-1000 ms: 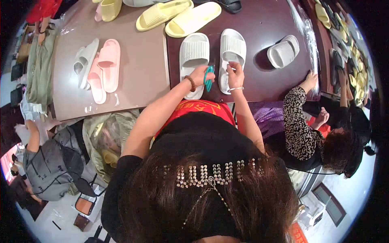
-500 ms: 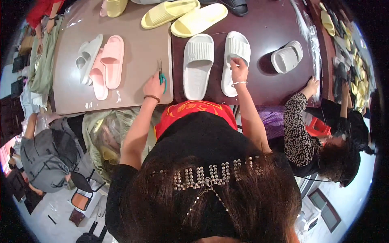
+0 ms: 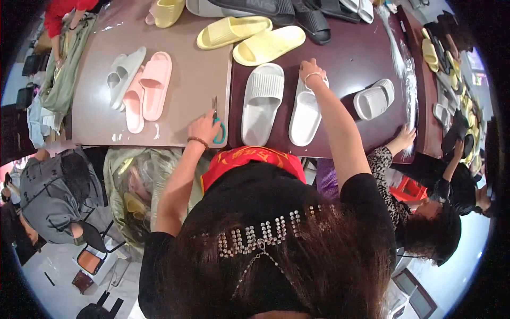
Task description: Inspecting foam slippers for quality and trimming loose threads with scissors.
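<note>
My left hand (image 3: 202, 129) rests on the light brown tabletop near its front edge. Its fingers are closed against a pair of scissors (image 3: 220, 131) with teal handles, blades pointing away from me. Two white slide slippers lie side by side in front of me: the left slipper (image 3: 257, 121) is untouched, toe pointing away. On the right slipper (image 3: 305, 122), my right hand (image 3: 309, 69) has its curled fingers at the toe end, covering most of the strap. The fingertips are partly hidden there.
Yellow slippers (image 3: 271, 46) lie beyond the white pair, with black slippers (image 3: 313, 24) behind. Pink slippers (image 3: 156, 93) and a grey pair (image 3: 125, 74) are at left. A small grey pair (image 3: 374, 100) sits at right, near a co-worker's hand (image 3: 402, 139).
My right hand has moved from the right white slipper's strap opening forward to its toe end. My left hand stays by the scissors. The view has shifted, so the table sits lower.
</note>
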### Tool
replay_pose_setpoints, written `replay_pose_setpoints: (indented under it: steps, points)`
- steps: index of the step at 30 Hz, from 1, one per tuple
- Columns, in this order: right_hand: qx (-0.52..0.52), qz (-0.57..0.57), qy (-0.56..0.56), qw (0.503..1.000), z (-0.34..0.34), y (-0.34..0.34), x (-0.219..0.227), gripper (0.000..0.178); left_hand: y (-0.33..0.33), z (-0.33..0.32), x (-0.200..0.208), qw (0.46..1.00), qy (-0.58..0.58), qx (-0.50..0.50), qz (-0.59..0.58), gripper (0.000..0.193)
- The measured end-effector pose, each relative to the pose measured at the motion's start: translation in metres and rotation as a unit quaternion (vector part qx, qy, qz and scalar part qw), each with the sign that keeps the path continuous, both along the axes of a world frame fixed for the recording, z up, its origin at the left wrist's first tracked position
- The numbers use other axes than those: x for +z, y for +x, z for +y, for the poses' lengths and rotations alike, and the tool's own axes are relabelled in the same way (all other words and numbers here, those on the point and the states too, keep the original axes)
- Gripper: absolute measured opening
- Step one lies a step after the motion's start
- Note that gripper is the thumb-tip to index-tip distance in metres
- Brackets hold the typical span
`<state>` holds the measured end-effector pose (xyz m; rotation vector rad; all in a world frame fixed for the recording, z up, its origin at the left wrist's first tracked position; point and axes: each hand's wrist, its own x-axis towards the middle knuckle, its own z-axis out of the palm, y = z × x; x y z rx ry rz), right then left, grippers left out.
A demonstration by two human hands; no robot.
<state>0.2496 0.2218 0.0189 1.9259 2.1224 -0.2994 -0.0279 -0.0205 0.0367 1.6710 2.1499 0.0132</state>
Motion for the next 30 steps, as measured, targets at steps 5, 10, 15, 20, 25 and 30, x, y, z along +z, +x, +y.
replay_pose_setpoints:
  steps: [5, 10, 15, 20, 25, 30]
  points:
    - [0.030, 0.061, 0.000, 0.998, 0.002, 0.010, -0.013, 0.026, -0.003, -0.013, -0.002, 0.996, -0.017, 0.042, -0.077, 0.037]
    - [0.090, 0.035, 0.043, 0.994, -0.005, 0.006, -0.003, 0.020, -0.002, -0.012, -0.016, 0.989, 0.027, 0.057, -0.131, 0.038]
    - [0.079, 0.077, 0.074, 0.991, 0.000, -0.009, 0.013, 0.018, -0.009, -0.004, -0.019, 0.972, 0.053, 0.060, -0.223, 0.039]
    - [0.431, 0.302, 0.200, 0.827, -0.049, -0.067, 0.062, 0.017, 0.002, 0.008, 0.028, 0.868, 0.178, 0.153, -0.437, 0.036]
    - [0.517, 0.522, 0.071, 0.675, -0.184, -0.142, 0.052, 0.007, 0.002, 0.012, 0.054, 0.631, 0.057, 0.286, -0.719, 0.034]
    - [0.498, 0.568, -0.115, 0.644, -0.216, -0.147, 0.064, 0.014, -0.045, -0.036, -0.021, 0.748, -0.038, 0.172, -0.640, 0.028]
